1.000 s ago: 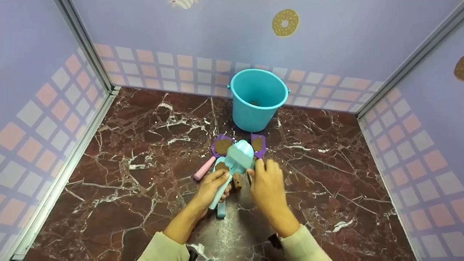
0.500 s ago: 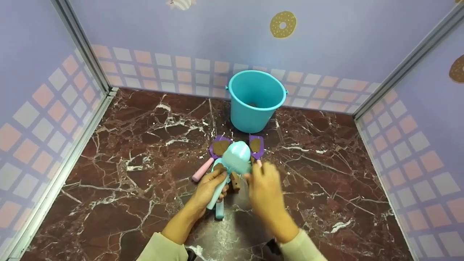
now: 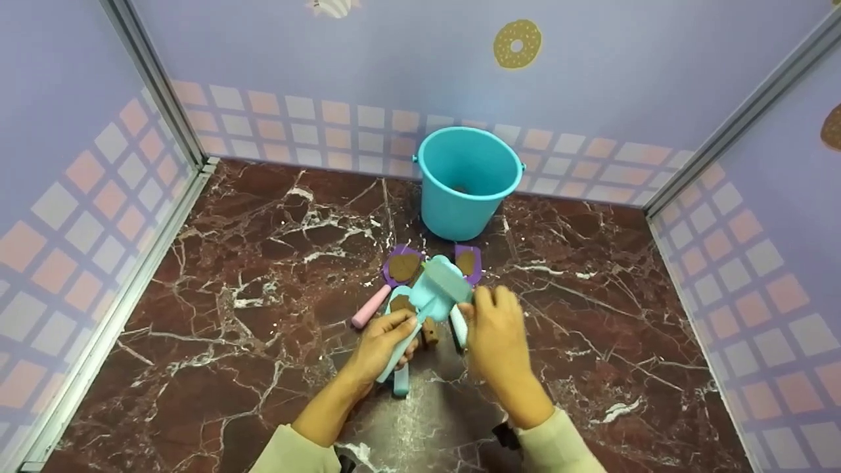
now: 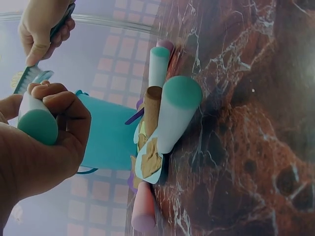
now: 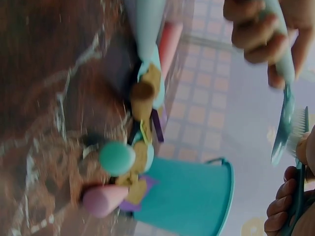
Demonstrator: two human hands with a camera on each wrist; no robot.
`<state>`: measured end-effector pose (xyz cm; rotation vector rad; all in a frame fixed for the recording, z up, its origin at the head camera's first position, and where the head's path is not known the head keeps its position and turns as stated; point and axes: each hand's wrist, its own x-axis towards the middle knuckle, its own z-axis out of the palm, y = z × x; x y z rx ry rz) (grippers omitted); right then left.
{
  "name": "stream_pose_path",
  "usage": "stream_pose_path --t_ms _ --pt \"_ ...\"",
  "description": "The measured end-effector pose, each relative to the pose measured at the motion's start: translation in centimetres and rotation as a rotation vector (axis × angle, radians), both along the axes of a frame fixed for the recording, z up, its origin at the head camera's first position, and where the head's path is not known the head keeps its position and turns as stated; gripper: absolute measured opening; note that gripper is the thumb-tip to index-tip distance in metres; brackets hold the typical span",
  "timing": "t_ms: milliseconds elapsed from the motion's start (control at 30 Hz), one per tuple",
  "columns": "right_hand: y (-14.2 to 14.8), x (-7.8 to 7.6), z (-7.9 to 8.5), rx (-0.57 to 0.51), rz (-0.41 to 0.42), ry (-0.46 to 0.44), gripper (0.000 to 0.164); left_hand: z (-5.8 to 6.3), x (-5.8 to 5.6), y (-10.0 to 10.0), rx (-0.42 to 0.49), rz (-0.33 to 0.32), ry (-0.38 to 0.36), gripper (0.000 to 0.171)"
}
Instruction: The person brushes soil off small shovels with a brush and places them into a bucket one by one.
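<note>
In the head view my left hand (image 3: pixel 387 338) grips the pale handle of a light-blue toy shovel (image 3: pixel 428 299), held up above the floor. My right hand (image 3: pixel 496 328) holds a green brush, its pale bristles (image 5: pixel 297 129) against or very close to the shovel blade. The left wrist view shows the shovel's green handle end (image 4: pixel 38 127) sticking out of my left fist and the brush (image 4: pixel 28 78) beyond it. Below the hands lie several toy sand tools, among them a purple one (image 3: pixel 387 276) with a pink handle; brown, clay-like smears cover their heads.
A turquoise bucket (image 3: pixel 453 213) stands behind the tools near the back wall, with a little brown stuff at its bottom. Marble-patterned floor (image 3: pixel 295 263) surrounds the tools, sprinkled with small crumbs. Patterned lilac walls close off the back and both sides.
The brush has gone slightly down and left over the shovel, then back up and right with my right hand. A pale handle now shows beside that hand. My left hand keeps its grip.
</note>
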<state>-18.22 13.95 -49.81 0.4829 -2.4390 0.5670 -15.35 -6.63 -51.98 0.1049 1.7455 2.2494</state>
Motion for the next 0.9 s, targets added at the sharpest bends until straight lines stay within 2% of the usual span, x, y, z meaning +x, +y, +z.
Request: stream_pose_path --t_ms 200,367,567,633,800,900 --pt "1.7 -1.4 0.4 -0.005 -0.072 0.049 0.033 -0.1 0.0 0.0 -0.019 -0.049 0.059 0.032" --pt "2.1 -1.6 0.5 -0.001 -0.099 0.042 0.034 -0.3 -0.2 0.1 -0.014 -0.073 0.063 0.033" --pt "2.4 -1.2 0.9 -0.045 -0.100 0.039 0.042 -0.3 -0.8 0.0 -0.001 -0.051 0.040 0.030" --pt "2.5 -1.0 0.9 -0.056 -0.097 0.042 0.046 0.0 -1.2 -0.2 -0.022 -0.032 0.034 0.029" --pt "3.2 -0.1 0.3 -0.071 -0.084 0.060 0.045 1.4 -2.9 -0.8 -0.128 0.046 0.045 0.029" --pt "3.8 0.5 -0.4 -0.065 -0.067 0.056 0.039 2.8 -4.7 -0.9 -0.224 0.101 0.079 0.027"
